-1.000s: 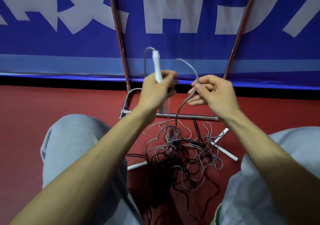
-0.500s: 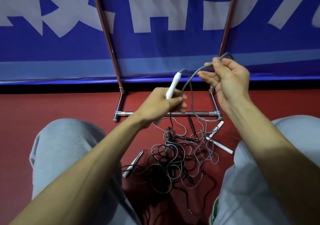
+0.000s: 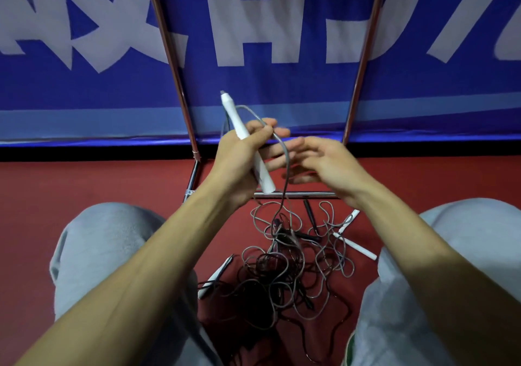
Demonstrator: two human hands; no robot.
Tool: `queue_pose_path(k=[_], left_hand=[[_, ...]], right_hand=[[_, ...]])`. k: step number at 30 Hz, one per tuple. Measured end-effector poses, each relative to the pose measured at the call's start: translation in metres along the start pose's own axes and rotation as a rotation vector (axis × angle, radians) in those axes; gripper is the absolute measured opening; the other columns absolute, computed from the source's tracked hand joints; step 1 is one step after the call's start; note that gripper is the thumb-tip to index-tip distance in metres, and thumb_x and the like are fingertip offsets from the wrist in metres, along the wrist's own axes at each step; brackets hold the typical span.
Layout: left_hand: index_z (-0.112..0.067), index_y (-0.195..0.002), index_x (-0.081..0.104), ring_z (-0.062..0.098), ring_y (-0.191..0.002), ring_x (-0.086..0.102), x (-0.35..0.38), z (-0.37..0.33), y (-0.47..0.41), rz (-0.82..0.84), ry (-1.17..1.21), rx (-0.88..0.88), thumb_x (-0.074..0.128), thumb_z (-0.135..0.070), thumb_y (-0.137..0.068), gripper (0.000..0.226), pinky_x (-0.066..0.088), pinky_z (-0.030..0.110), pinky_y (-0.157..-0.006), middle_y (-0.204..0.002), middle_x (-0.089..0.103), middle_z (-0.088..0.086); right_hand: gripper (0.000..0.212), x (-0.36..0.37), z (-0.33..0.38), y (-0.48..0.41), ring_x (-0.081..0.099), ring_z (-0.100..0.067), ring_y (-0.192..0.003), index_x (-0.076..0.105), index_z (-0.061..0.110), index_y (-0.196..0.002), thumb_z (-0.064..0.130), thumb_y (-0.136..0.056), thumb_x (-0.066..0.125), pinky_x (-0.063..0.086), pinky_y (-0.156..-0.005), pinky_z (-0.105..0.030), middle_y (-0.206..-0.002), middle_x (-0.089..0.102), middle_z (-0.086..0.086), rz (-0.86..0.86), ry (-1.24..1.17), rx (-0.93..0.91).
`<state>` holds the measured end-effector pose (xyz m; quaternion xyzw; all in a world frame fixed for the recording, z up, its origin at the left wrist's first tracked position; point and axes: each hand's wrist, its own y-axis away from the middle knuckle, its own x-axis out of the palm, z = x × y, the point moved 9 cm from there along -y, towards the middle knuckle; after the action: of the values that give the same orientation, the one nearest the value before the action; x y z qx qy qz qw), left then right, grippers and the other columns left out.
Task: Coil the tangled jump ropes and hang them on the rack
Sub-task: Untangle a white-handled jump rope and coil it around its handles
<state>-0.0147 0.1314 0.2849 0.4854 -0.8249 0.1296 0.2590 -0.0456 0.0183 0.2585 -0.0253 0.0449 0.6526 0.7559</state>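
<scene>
The left hand (image 3: 239,162) grips the handle (image 3: 239,123) and a cord (image 3: 286,168) loop; the right hand (image 3: 327,162) beside it is slack, holding nothing. Hauling upward could tighten the tangle (image 3: 287,267) below.

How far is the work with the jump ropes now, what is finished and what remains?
Done: nothing visible; no coil hangs on the rack bars in view. In hand: the left hand grips one white handle, its grey cord trailing down into the tangled pile; the right hand is open beside it. Left: untangling, coiling and hanging nearly everything.
</scene>
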Motion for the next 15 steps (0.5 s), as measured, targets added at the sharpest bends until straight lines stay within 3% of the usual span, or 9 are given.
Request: queue_pose_path(k=[3, 7, 10, 15], left_hand=[[-0.006, -0.096, 0.051, 0.029, -0.08, 0.073, 0.0, -0.021, 0.001, 0.027, 0.268, 0.033, 0.042, -0.004, -0.1, 0.01, 0.061, 0.036, -0.071, -0.075, 0.071, 0.007], [-0.003, -0.098, 0.055, 0.027, -0.085, 0.073, -0.011, -0.041, 0.002, 0.042, 0.459, 0.092, 0.042, -0.004, -0.1, 0.013, 0.06, 0.035, -0.076, -0.082, 0.072, 0.009], [-0.001, -0.102, 0.054, 0.028, -0.084, 0.073, -0.022, -0.033, -0.003, -0.042, 0.435, 0.079, 0.045, -0.004, -0.1, 0.01, 0.06, 0.033, -0.075, -0.087, 0.072, 0.014], [-0.003, -0.104, 0.049, 0.028, -0.083, 0.073, -0.046, -0.021, -0.014, -0.191, 0.245, 0.074, 0.043, -0.016, -0.103, 0.015, 0.061, 0.033, -0.071, -0.096, 0.069, 0.017]], right_hand=[[0.025, 0.032, -0.002, 0.004, 0.062, 0.006, -0.075, 0.064, 0.003, -0.102, -0.013, -0.089, 0.05, 0.047, -0.075, -0.011, -0.091, 0.067, 0.0, 0.245, 0.364, -0.096], [0.02, 0.04, -0.021, 0.0, 0.062, -0.014, -0.081, 0.062, 0.03, -0.086, 0.012, -0.094, 0.056, 0.048, -0.084, -0.036, -0.085, 0.068, 0.002, 0.277, 0.706, -0.13], [0.024, 0.031, -0.021, -0.002, 0.068, -0.023, -0.079, 0.063, 0.027, -0.079, 0.01, -0.094, 0.055, 0.056, -0.08, -0.041, -0.082, 0.071, -0.005, 0.182, 0.668, -0.091], [0.027, 0.023, -0.015, -0.001, 0.067, -0.023, -0.07, 0.061, 0.018, -0.078, 0.002, -0.096, 0.048, 0.059, -0.07, -0.036, -0.074, 0.066, -0.008, 0.101, 0.312, -0.018]])
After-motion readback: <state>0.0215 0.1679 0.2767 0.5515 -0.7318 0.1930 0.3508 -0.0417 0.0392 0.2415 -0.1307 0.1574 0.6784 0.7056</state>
